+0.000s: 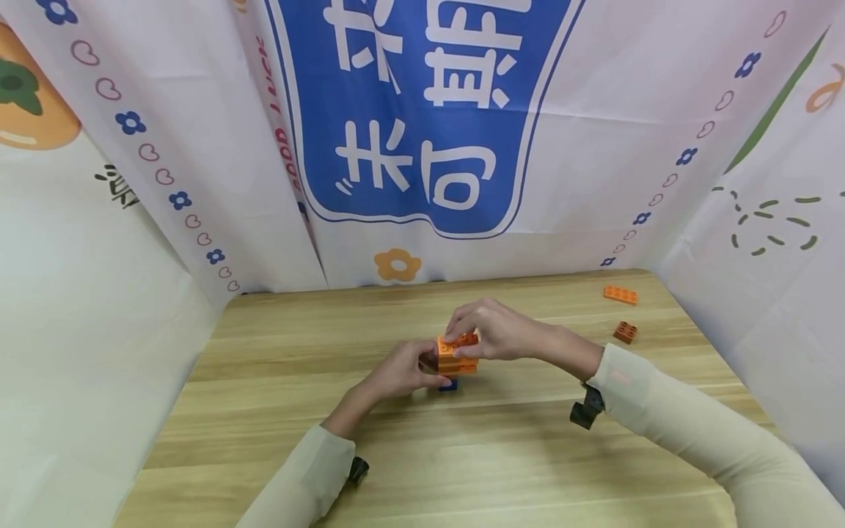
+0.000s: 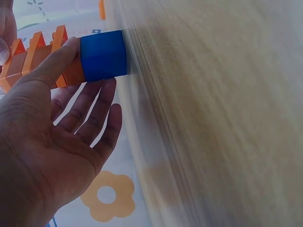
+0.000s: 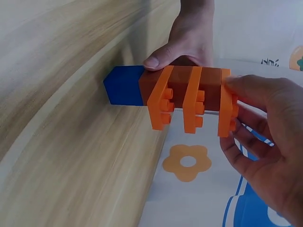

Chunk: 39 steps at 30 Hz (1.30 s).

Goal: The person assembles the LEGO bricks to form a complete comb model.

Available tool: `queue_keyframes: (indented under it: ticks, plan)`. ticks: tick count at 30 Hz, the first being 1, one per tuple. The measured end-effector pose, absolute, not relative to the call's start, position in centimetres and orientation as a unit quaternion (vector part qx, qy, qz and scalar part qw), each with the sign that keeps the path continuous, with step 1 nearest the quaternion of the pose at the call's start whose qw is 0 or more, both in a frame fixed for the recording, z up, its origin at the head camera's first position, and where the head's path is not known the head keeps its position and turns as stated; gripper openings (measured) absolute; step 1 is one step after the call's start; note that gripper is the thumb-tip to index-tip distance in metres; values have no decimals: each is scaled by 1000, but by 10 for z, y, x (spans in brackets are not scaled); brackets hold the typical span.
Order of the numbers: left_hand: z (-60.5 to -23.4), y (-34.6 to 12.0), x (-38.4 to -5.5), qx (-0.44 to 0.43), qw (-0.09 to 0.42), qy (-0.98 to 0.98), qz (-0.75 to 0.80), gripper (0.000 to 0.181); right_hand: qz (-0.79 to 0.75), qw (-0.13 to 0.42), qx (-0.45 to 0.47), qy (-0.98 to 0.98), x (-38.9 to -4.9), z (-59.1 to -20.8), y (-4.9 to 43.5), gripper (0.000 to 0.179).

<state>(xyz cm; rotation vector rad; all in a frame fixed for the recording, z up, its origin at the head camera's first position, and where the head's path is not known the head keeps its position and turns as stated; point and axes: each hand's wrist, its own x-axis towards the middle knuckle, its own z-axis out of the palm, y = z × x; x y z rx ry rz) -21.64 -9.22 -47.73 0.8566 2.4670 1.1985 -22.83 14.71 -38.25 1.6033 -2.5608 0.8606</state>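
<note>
A toy brick tower stands upright on the table, with a blue brick point(image 3: 124, 86) at its base. Above that, brown bricks alternate with three long orange bricks, which stick out to one side with their studs showing. My left hand point(image 1: 399, 370) holds the tower low down, its thumb against the lowest brown brick point(image 3: 149, 85) and its fingers behind. At the top, my right hand point(image 1: 498, 331) grips the uppermost orange brick point(image 3: 224, 116) between thumb and fingers. In the left wrist view the left palm point(image 2: 61, 151) faces the camera.
On the right of the wooden table point(image 1: 277, 411) lie a loose orange brick point(image 1: 620, 295), near the back edge, and a small brown brick point(image 1: 625, 332). A printed white cloth point(image 1: 594, 147) hangs behind the table and along both sides.
</note>
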Motion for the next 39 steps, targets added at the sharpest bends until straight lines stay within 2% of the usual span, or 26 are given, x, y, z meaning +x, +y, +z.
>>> queue_keyframes:
  ticks: [9, 20, 39]
  plan:
    - [-479, -93, -217, 295, 133, 852, 412, 26, 310, -19, 494, -812, -231, -390, 152, 22]
    - [-480, -93, -218, 295, 137, 846, 423, 31, 300, -28, 501, -811, -237, -391, 170, 44]
    - [-476, -91, -216, 279, 140, 855, 413, 32, 282, -13, 480, -831, -243, -398, 224, 45]
